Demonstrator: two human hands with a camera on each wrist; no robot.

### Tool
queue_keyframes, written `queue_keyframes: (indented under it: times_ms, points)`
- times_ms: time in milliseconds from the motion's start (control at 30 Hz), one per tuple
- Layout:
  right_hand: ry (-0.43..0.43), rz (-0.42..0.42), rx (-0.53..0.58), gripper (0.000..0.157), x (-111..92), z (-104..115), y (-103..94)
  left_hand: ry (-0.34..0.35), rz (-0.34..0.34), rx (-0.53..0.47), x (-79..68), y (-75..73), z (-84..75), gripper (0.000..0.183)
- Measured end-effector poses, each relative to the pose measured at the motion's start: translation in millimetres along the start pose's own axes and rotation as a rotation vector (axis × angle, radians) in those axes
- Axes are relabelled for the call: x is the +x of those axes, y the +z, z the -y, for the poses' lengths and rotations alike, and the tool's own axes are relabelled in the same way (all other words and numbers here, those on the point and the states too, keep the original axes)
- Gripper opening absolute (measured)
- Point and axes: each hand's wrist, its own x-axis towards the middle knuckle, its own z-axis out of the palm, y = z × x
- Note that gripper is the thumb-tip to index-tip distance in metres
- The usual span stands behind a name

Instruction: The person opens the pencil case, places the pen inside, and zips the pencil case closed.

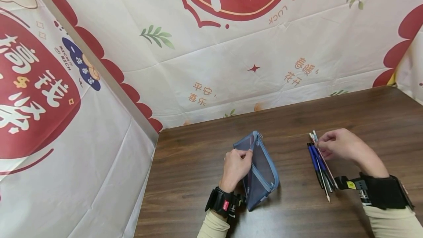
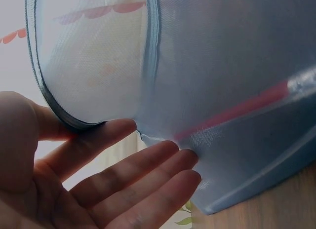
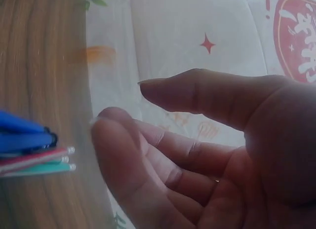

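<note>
Here, in the head view, I take the right hand (image 1: 342, 144) as the centre of the clock. The bundle of pens and pencils (image 1: 320, 166) lies on the bench (image 1: 185, 179) at eight o'clock, just beside it, its long axis running from eleven to five. The right wrist view shows me thumb and forefinger parted, nothing between them, the pencil ends apart from the fingertips. The left hand (image 1: 237, 166), farther from the bundle, pinches the edge of the blue mesh pouch (image 1: 264, 164), which stands at about eight o'clock beyond the bundle, its length running roughly twelve to six.
</note>
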Motion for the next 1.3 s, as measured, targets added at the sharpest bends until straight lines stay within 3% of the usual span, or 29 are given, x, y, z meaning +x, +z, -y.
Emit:
queue_keyframes:
  times_ms: [567, 1300]
  points:
    - [0.062, 0.063, -0.047, 0.015, 11.5, -24.0, 4.6, 0.003, -0.004, 0.006, 0.2, -0.6, 1.3, 0.054]
    - [0.119, 0.076, -0.052, 0.013, 16.8, -24.0, 15.0, -0.001, 0.004, -0.018, -0.2, -1.7, 1.3, 0.053]
